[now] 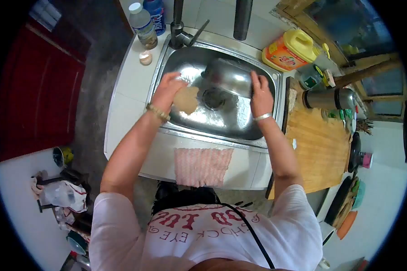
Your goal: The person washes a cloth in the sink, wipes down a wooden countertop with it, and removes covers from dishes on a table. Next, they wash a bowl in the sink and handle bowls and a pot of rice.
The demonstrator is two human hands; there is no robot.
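Observation:
My left hand [167, 90], with a beaded bracelet at the wrist, holds a flat tan scrubbing pad [186, 100] over the left part of the steel sink [194, 126]. At the right side of the basin, my right hand [261, 95] grips the edge of a shiny metal pot or bowl [228, 77], which is tilted on its side. Part of its rim is hidden by the fingers. The round drain [214, 98] shows between the hands. The dark faucet [180, 37] stands at the back left of the sink.
A pink cloth [203, 166] hangs over the front counter edge. Bottles [143, 28] and a small round object [145, 58] stand at the left. A yellow jug [290, 49], a steel flask [328, 98] and a wooden board [319, 144] are at the right.

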